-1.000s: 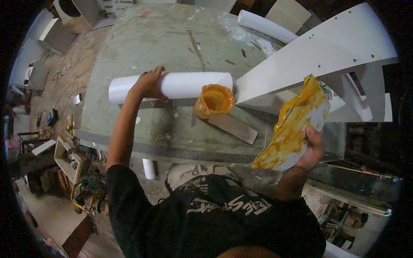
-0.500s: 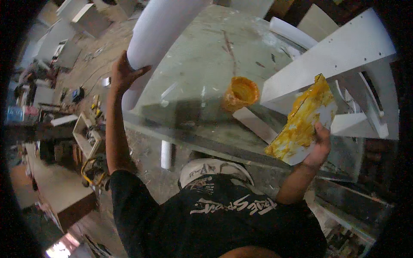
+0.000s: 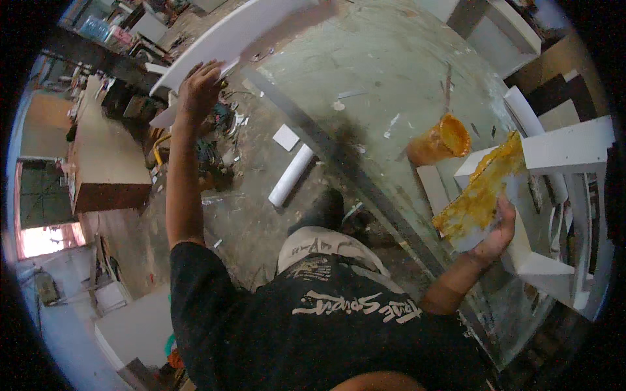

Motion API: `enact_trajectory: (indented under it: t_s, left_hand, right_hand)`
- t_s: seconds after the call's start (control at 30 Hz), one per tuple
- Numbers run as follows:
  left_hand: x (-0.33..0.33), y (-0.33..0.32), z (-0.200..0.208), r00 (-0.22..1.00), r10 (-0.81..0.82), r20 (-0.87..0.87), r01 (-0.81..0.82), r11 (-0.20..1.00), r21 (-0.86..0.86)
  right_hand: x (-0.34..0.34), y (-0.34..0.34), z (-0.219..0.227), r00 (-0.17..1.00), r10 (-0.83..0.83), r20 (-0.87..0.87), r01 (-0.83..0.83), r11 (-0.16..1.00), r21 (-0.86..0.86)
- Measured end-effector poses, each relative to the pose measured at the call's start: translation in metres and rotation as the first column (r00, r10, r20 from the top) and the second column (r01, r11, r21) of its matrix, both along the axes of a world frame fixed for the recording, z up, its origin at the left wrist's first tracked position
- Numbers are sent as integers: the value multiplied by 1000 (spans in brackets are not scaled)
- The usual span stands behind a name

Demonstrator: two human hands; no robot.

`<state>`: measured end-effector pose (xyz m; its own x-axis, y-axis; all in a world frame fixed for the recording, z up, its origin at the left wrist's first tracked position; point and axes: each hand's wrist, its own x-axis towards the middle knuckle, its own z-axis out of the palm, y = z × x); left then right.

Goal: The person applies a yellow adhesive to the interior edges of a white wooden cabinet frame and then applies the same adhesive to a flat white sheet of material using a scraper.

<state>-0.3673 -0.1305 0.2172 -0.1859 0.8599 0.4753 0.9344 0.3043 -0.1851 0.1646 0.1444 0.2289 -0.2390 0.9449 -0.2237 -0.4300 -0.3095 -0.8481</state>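
My left hand (image 3: 201,90) reaches out at the upper left, its fingers closed over the lower edge of a long, white, curved sheet (image 3: 244,32). The sheet extends from the left over the far corner of the table. In my right hand (image 3: 497,228), at the right, is a flat white piece smeared with thick yellow paste (image 3: 488,186); my thumb and fingers grip its lower right edge. Just left of that piece, an orange-yellow container (image 3: 433,144) coated with similar paste leans on the table. A pale flat strip (image 3: 432,188) lies below the container.
The greenish work table (image 3: 365,72) has stains and scraps on it. White drilled panels (image 3: 567,146) stand at the right. On the floor lie a white roll (image 3: 291,176) and a square white offcut (image 3: 285,137). A wooden cabinet (image 3: 111,156) stands at the left.
The view has swung left, so the table and container appear further right. My left hand and the white sheet have swung away leftward, the sheet now lying more sideways. My right hand keeps its grip.
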Motion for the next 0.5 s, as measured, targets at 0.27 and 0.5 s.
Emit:
enact_trajectory:
  t_s: [0.27, 0.5]
  left_hand:
    - [-29, -78, -6, 988, 18, 152, 7, 986, -166]
    - [-140, -101, -55, 977, -202, 62, 211, 933, -292]
  right_hand:
    - [-112, -50, 36, 996, 77, -55, -80, 995, -52]
    - [-232, -41, -11, 991, 0, 137, -32, 973, 227]
